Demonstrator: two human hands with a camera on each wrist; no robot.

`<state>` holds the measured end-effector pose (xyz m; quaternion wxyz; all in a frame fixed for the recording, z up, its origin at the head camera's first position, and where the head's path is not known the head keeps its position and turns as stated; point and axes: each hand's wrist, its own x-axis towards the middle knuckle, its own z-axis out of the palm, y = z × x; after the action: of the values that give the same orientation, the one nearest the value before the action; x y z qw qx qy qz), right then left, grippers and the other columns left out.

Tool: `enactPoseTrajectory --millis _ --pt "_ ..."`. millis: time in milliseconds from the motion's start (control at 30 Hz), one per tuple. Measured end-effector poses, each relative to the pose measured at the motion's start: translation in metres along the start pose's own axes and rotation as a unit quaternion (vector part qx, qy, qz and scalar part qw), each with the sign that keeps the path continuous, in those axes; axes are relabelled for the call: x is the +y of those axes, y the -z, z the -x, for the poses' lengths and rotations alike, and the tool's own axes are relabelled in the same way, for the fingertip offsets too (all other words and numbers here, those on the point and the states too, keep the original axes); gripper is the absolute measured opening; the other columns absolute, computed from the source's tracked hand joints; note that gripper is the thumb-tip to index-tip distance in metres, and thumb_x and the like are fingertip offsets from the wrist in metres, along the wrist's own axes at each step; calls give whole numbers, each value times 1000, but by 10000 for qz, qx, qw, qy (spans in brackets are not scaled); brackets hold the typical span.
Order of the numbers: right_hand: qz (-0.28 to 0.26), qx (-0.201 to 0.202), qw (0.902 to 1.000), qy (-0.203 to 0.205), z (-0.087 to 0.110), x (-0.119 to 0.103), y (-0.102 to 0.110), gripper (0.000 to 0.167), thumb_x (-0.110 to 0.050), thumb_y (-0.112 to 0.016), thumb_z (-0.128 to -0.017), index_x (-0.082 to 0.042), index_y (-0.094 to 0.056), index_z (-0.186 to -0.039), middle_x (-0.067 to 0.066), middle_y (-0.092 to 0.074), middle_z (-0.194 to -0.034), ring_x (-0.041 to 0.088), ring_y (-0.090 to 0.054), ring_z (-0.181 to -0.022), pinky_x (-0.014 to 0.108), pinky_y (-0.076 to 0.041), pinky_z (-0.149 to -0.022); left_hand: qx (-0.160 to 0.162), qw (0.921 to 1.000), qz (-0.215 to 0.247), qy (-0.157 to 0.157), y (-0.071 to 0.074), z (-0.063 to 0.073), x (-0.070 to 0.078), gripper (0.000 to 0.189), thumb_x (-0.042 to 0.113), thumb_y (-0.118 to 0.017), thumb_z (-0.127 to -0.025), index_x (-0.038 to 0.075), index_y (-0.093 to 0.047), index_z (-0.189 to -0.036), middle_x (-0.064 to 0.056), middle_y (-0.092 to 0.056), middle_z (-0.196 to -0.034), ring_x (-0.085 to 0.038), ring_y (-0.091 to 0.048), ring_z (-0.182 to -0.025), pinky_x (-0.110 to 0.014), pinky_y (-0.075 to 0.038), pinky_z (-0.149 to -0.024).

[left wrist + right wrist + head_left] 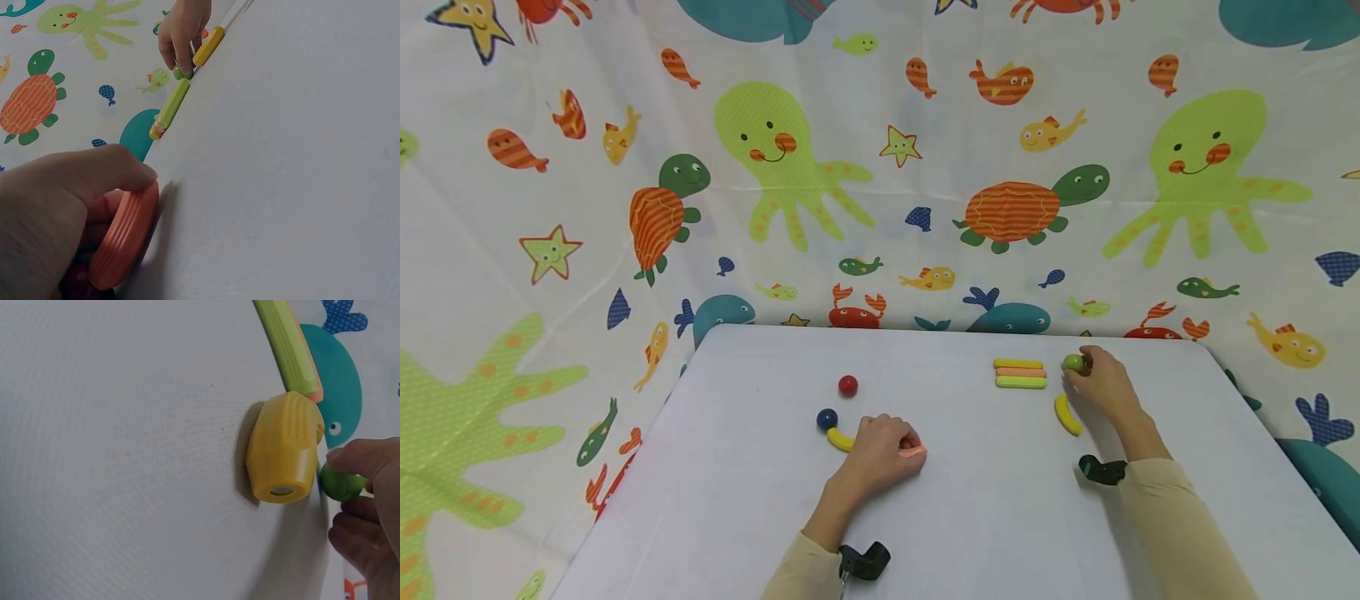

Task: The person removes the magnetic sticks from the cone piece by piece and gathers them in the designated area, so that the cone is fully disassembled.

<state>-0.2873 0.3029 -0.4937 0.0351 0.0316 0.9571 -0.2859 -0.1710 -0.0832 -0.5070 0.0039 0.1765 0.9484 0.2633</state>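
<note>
Between thumb and fingers, my left hand pinches a curved orange stick with ridges along it. Just left of that hand, a curved yellow stick, partly covered by it, meets a dark blue ball. A red ball lies a little farther back. At the far right, my right hand holds a green ball with its fingertips. Close by lies a second curved yellow stick, whose end shows a metal disc in the right wrist view.
Left of my right hand, straight yellow, orange and green sticks lie side by side. The white table ends at a back edge before a cloth printed with sea animals. Black wrist cameras sit on both wrists.
</note>
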Motion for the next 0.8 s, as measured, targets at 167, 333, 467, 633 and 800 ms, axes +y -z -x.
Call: enactPoseTrajectory --millis 167,333,467,633,800 --pt "-44 107 9998 161 4 -3 7 68 -24 -62 -97 11 -32 -147 37 -41 -144 51 -40 -130 64 -38 -108 29 10000 -40 -14 0 0 1 16 33 -66 -88 19 -73 -91 12 -60 -77 -8 -48 -80 -38 -38 -86" --pt "-57 434 9983 379 10 -10 10 65 -24 -63 -96 8 -37 -147 34 -43 -142 50 -40 -129 65 -38 -108 55 10000 -32 34 0 1 1 17 34 -66 -88 19 -73 -92 12 -61 -79 -8 -49 -81 -38 -37 -87" --pt "-110 649 9965 507 16 -19 10 63 -22 -63 -96 8 -40 -146 33 -44 -142 49 -40 -130 65 -38 -108 74 10000 -15 58 -1 1 1 18 34 -67 -89 19 -74 -94 10 -63 -83 -9 -50 -84 -39 -38 -88" --pt "-127 761 9956 530 25 -33 9 60 -20 -63 -96 7 -41 -145 32 -44 -142 48 -41 -130 64 -38 -109 99 9999 -89 18 -1 2 2 19 35 -67 -90 19 -74 -95 9 -64 -86 -9 -51 -85 -40 -39 -88" --pt "-199 797 9948 604 34 -42 6 59 -19 -63 -96 6 -42 -145 32 -44 -144 48 -40 -132 64 -36 -109 116 9998 -132 -14 1 3 2 20 35 -66 -91 18 -74 -96 8 -65 -89 -10 -52 -87 -39 -40 -88"
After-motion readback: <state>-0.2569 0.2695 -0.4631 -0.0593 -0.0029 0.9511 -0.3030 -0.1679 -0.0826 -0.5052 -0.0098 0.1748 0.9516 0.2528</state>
